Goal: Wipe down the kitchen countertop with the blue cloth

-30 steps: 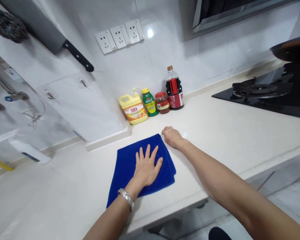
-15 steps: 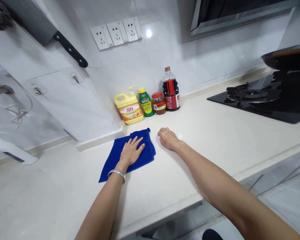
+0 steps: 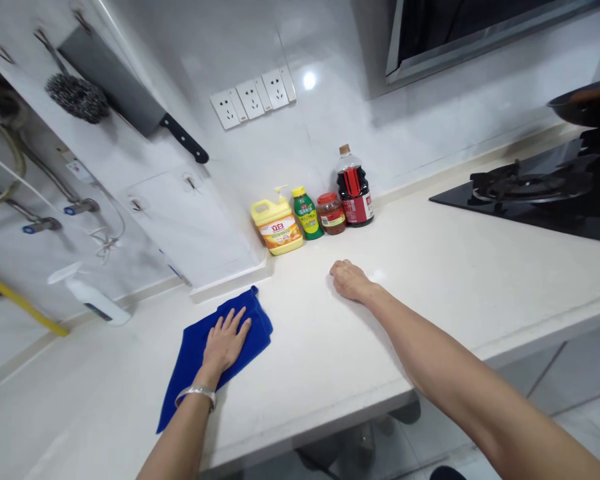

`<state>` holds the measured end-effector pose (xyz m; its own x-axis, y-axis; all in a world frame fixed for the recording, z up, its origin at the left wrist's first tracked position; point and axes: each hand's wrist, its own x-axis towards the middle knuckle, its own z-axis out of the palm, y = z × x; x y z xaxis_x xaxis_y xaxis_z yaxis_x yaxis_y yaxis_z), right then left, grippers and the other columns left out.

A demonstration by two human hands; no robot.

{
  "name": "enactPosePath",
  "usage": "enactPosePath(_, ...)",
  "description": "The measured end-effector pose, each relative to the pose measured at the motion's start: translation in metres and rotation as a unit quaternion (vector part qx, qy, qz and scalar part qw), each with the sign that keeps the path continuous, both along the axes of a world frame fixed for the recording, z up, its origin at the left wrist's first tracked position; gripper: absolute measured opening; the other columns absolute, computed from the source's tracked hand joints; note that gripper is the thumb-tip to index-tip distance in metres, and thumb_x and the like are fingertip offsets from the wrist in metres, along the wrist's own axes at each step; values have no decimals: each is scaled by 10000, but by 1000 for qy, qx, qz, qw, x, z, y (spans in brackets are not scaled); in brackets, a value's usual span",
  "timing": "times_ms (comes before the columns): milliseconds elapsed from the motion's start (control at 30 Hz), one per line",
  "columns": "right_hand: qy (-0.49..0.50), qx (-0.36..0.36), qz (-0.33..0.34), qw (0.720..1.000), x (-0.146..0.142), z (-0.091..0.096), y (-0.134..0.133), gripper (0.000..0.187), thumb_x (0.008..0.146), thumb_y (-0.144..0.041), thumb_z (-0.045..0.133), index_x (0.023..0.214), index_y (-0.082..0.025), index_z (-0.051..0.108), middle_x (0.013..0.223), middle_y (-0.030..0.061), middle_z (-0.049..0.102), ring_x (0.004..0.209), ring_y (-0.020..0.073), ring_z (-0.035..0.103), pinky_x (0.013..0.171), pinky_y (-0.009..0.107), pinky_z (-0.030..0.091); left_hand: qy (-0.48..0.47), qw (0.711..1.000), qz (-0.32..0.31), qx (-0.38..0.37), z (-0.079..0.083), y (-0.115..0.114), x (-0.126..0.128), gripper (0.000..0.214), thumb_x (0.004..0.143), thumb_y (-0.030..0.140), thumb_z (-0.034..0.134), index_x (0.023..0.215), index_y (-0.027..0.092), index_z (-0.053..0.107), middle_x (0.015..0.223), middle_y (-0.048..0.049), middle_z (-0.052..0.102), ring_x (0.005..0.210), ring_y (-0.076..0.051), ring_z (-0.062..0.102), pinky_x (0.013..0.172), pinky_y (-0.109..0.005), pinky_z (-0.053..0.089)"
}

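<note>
My left hand point(image 3: 226, 343) lies flat on a blue cloth point(image 3: 193, 360), palm down with its fingers spread. The cloth is spread on the white countertop point(image 3: 300, 360), with one far corner bunched into a small fold. To the right, my right hand point(image 3: 349, 280) rests on the countertop with its fingers curled in; nothing shows in it. Behind the hands stand a yellow pump jug of detergent point(image 3: 279, 230), a green squeeze bottle point(image 3: 307, 215), a red-lidded jar point(image 3: 331, 215) and a large bottle of dark sauce point(image 3: 355, 193).
A black gas stove point(image 3: 535, 190) with a wok point(image 3: 587, 103) is at the right. A white spray bottle point(image 3: 97, 300) leans at the left wall. A cleaver point(image 3: 125, 87) and a steel-wool brush point(image 3: 77, 98) hang above. Sockets point(image 3: 253, 98) sit on the wall.
My left hand and the blue cloth have slid left and nearer to me, away from the bottles. My right hand stays about where it was. The view has turned left.
</note>
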<state>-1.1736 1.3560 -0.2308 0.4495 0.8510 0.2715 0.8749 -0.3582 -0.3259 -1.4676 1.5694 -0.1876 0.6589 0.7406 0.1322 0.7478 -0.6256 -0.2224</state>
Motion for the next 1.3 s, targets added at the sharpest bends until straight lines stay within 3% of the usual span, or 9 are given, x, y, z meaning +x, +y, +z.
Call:
enactPosePath(167, 15, 1, -4, 1000, -4, 10, -4, 357, 939, -93, 412, 1181, -75, 674, 1261, 187, 639, 1221, 281, 557, 952, 335, 491, 10, 998, 55, 4, -9, -43, -1, 643, 1029, 540, 245, 1609, 262, 235, 1665, -117, 201, 1517, -419, 179, 1217, -592, 225)
enactPosePath(367, 34, 8, -21, 999, -8, 22, -7, 380, 916, -55, 396, 1167, -88, 678, 1237, 178, 653, 1153, 272, 630, 905, 337, 509, 43, 999, 5, -6, -23, -124, 24, 667, 1017, 564, 250, 1610, 260, 232, 1674, -122, 156, 1519, -446, 111, 1221, -618, 182)
enactPosePath(500, 25, 29, -22, 999, -15, 30, -9, 375, 938, -86, 379, 1178, -118, 665, 1248, 158, 647, 1107, 267, 661, 887, 333, 505, 38, 998, -50, -24, -34, -164, 67, 705, 1002, 590, 236, 1610, 234, 238, 1666, -172, 142, 1495, -514, 92, 1194, -689, 158)
enactPosePath(667, -8, 59, -6, 998, -27, 31, -8, 386, 978, -154, 357, 1265, -141, 614, 1319, 145, 611, 1097, 266, 663, 872, 331, 506, 4, 992, -97, -85, -44, -183, 140, 743, 994, 575, 237, 1602, 149, 262, 1658, -227, 117, 1479, -564, 31, 1167, -755, 49)
enactPosePath(833, -30, 48, 32, 998, -30, 19, 0, 338, 967, -154, 426, 1230, -122, 636, 1259, 145, 641, 1139, 243, 637, 923, 295, 491, 8, 959, -215, -184, -33, -172, 163, 798, 984, 576, 315, 1621, 130, 134, 1679, -163, 32, 1503, -486, -92, 1217, -680, -25)
enactPosePath(933, -40, 47, 48, 997, -31, 13, 6, 361, 977, -129, 395, 1258, -112, 622, 1261, 142, 640, 1174, 210, 617, 982, 263, 463, 3, 926, -305, -220, -19, -149, 138, 659, 970, 473, 425, 1576, 224, 350, 1679, -63, 187, 1551, -353, 73, 1283, -521, 76)
enactPosePath(1033, -53, 57, 71, 994, -38, 7, 13, 389, 1002, -142, 353, 1308, -110, 591, 1291, 143, 626, 1180, 202, 610, 1020, 277, 455, -79, 888, -389, -233, -5, -114, 99, 464, 963, 347, 419, 1349, 229, 648, 1586, -42, 419, 1491, -241, 336, 1270, -401, 235)
enactPosePath(1167, -61, 66, 117, 989, -52, -4, 23, 451, 1030, -269, 386, 1422, -82, 505, 1409, 175, 563, 1315, 245, 529, 1143, 359, 397, -278, 898, -286, -187, 7, -62, 52, 404, 952, 381, 441, 1174, 226, 741, 1378, -47, 638, 1318, -224, 555, 1173, -381, 408)
enactPosePath(1300, -32, -4, 133, 991, -56, -14, 30, 617, 1049, -448, 333, 1565, -110, 344, 1604, 155, 352, 1522, 270, 257, 1275, 438, 192, -376, 903, -147, -148, 2, -27, 27, 459, 970, 375, 371, 1223, 176, 698, 1152, -71, 744, 1004, -211, 702, 946, -355, 548)
